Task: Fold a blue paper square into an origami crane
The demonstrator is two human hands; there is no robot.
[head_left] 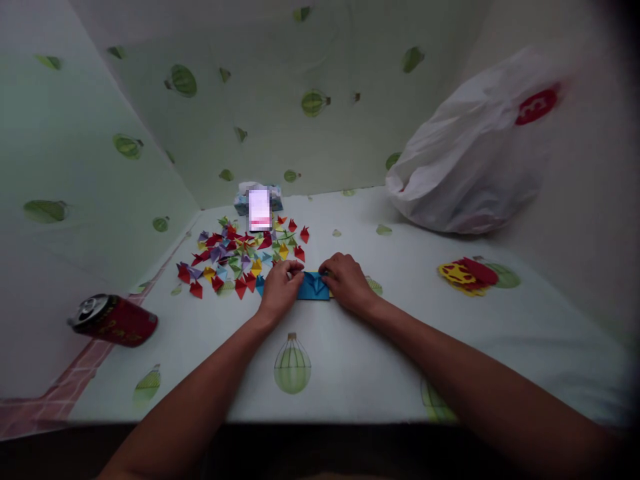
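A blue sheet of origami paper (314,288), partly folded, lies on the table between my hands, with a bit of yellow paper showing at its right edge. My left hand (281,287) pinches the paper's left side, its fingers bent. On the other side my right hand (345,279) presses thumb and fingers together at the upper right corner. Close by on the left spreads a pile of small folded paper pieces (241,287) in red, purple, yellow, green and blue. What lies under my fingertips is hidden.
A phone (260,208) with a lit screen leans on a tissue box (242,200) at the back. At the left lies a red drink can (117,321) on the table (350,373). Red and yellow cut-outs (467,275) lie right, below a white plastic bag (465,153).
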